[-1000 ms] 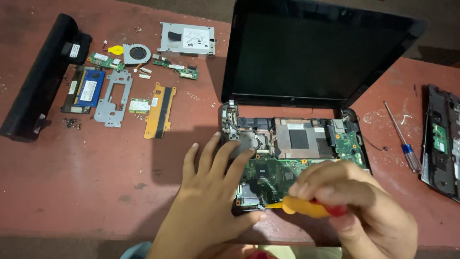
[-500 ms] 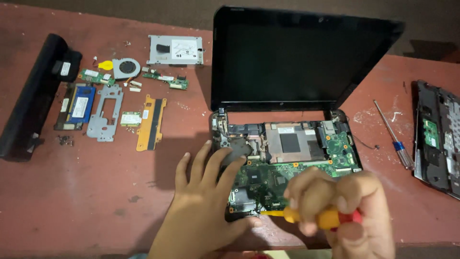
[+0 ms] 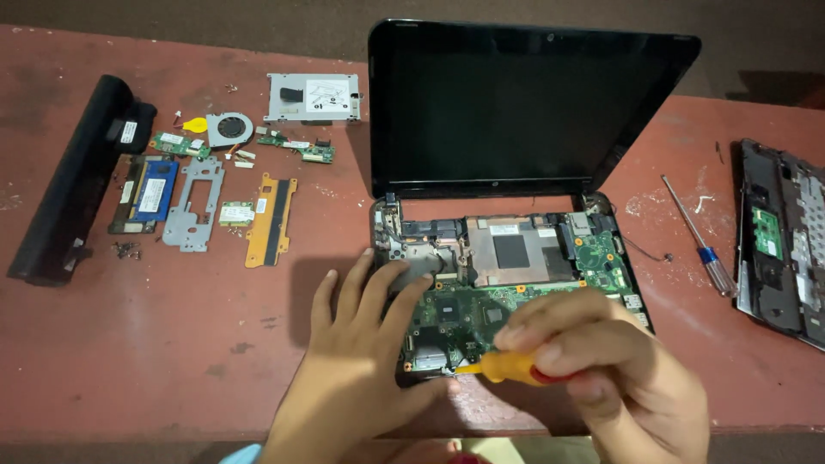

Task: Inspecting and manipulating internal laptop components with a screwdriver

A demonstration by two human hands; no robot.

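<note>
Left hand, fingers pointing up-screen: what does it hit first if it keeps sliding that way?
Likely the metal heatsink block at the opened laptop's left rear corner; the left hand's fingertips already sit at its edge. Beyond that, the screen hinge. Depth is unclear.

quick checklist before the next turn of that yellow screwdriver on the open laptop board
1. Left hand braces the laptop base, fingers spread on its left side: ok.
2. Right hand grips the yellow screwdriver: ok.
3. Tip seated in a screw: cannot tell, it is too small to see.
4. Screen upright, away from both hands: ok.
5. Removed parts lie apart on the table, left of the laptop: ok.
6. Blue screwdriver lies to the right, off the board: ok.
</note>
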